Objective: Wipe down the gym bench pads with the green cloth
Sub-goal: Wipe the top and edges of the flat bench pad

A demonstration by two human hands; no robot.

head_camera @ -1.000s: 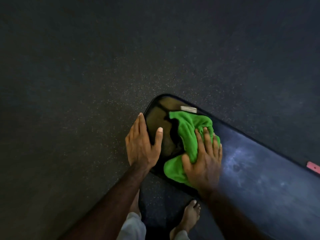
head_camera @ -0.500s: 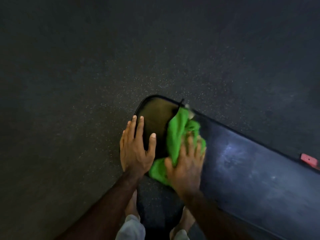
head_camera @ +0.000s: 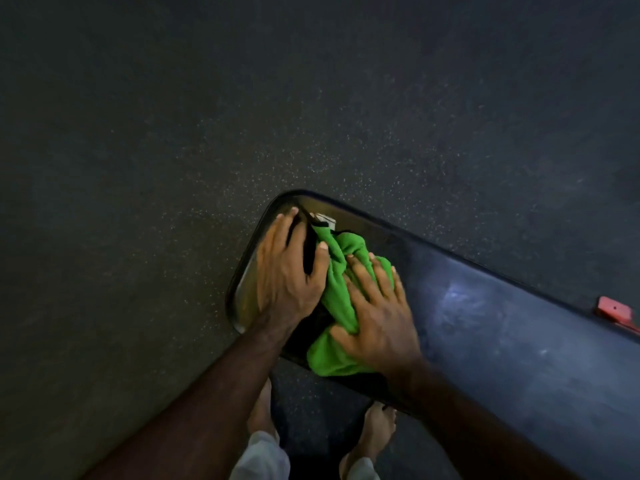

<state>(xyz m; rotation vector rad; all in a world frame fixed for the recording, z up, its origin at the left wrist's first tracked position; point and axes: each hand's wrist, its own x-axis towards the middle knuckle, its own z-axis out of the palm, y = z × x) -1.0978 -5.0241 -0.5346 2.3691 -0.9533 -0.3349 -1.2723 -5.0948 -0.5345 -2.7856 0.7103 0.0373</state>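
My left hand (head_camera: 287, 271) lies flat, fingers straight, on the rounded end of the bench pad (head_camera: 502, 327). My right hand (head_camera: 377, 317) presses the bunched green cloth (head_camera: 337, 299) there, fingers spread. Bare pad stretches right; speckled dark floor (head_camera: 173, 133) surrounds.

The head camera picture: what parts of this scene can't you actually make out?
- Bench pad: its right end is cut off by the frame edge; frame and legs are hidden beneath it.
- Green cloth: partly covered by the right hand.
- White tag by the left hand: too small to read.
- Red part: dim, clipped by the edge.
- Floor: upper area too dark for detail.
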